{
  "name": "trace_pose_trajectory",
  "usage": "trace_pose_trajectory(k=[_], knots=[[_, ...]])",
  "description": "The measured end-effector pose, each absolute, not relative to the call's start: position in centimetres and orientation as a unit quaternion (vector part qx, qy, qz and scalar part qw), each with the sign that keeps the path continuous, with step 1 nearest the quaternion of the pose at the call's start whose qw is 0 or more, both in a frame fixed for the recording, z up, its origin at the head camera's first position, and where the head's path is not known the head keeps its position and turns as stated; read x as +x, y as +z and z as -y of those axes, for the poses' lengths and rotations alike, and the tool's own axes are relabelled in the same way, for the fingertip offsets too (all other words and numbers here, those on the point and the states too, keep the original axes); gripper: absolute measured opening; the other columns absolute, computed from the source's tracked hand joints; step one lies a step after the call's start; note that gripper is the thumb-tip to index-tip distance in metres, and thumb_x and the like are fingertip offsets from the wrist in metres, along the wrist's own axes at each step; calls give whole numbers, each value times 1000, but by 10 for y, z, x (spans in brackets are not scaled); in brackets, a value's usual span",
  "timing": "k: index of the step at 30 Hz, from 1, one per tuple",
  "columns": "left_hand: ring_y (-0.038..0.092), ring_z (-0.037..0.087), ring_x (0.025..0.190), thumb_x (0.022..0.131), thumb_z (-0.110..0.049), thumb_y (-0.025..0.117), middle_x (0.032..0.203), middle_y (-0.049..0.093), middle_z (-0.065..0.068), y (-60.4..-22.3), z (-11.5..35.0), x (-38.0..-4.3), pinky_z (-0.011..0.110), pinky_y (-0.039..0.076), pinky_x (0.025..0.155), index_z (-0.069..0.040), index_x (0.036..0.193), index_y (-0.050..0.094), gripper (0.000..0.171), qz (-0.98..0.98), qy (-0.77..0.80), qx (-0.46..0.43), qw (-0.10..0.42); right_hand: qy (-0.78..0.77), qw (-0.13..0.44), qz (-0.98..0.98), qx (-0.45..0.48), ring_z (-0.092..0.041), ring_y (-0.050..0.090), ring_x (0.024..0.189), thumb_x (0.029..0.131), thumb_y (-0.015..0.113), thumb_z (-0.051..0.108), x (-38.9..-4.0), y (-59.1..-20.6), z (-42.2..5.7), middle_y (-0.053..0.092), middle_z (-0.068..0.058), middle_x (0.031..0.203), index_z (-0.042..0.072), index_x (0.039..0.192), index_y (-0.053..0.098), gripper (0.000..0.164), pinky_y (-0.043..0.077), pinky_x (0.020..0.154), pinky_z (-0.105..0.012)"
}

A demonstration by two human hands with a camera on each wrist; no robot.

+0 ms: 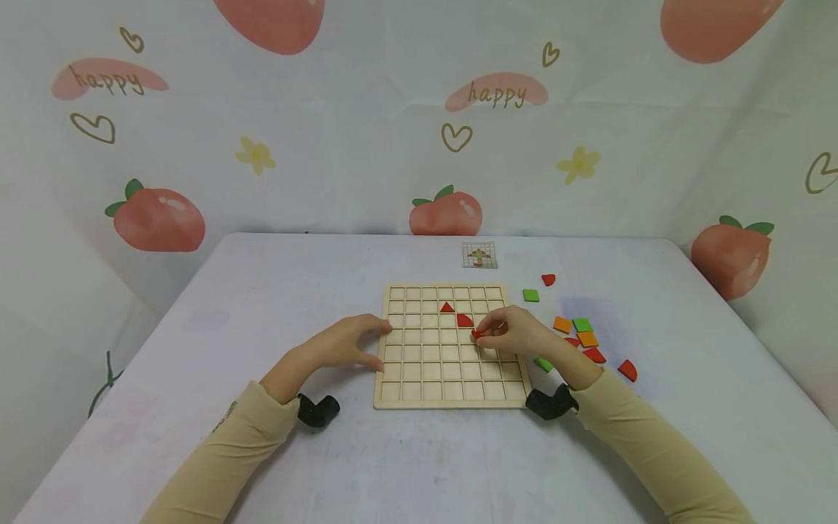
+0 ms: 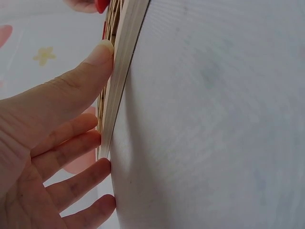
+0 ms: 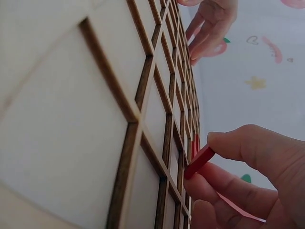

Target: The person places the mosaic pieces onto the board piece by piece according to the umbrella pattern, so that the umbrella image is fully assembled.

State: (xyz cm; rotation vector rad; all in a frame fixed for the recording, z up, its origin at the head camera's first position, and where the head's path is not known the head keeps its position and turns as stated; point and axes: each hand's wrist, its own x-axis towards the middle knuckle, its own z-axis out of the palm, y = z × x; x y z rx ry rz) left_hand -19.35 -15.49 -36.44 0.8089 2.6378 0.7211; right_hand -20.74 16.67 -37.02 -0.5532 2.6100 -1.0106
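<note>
A wooden grid board point(image 1: 419, 405) lies on the table, with a red triangle piece point(image 1: 447, 308) and a red quarter-circle piece point(image 1: 465, 320) sitting in its cells. My right hand point(image 1: 517, 333) pinches a red piece point(image 3: 199, 162) between thumb and fingers, tilted over a cell right of the quarter circle; the hand covers part of its shape. At the board's left edge, my left hand point(image 1: 340, 342) rests with thumb and fingertips touching the rim. The left wrist view shows that thumb point(image 2: 78, 78) against the board's side, fingers spread and nearly straight.
Right of the board lie loose pieces: orange squares point(image 1: 587, 339), green squares point(image 1: 531, 295) and several red ones point(image 1: 627, 370). A small pattern card point(image 1: 480, 255) with a gridded picture lies behind the board. A printed cloth point(image 1: 366, 145) hangs behind the table.
</note>
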Motion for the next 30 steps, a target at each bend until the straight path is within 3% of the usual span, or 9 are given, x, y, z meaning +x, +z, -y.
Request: trace_pose_trajectory(k=[16, 21, 30], knots=[[41, 33, 132, 76, -24, 77, 137, 51, 15, -363, 156, -192, 48, 34, 112, -1, 129, 52, 64, -915, 252, 281, 143, -333, 133, -916, -180, -14, 59, 80, 85, 66, 21, -207, -369, -170, 69, -7, 94, 8, 92, 71, 16, 50, 70, -24], [42, 33, 132, 76, -25, 77, 136, 51, 15, -362, 156, -191, 48, 34, 111, -1, 130, 52, 64, -916, 249, 282, 141, -335, 120, -917, -182, -14, 59, 77, 87, 63, 18, -208, -369, -174, 68, -11, 95, 5, 92, 70, 16, 49, 65, -24], [42, 33, 132, 76, -25, 77, 136, 51, 15, -363, 156, -192, 47, 34, 111, -1, 130, 52, 64, -916, 248, 282, 142, -342, 102, -919, -164, -14, 55, 72, 86, 64, 14, -208, -371, -178, 66, -7, 80, 5, 91, 67, 10, 45, 59, -22]])
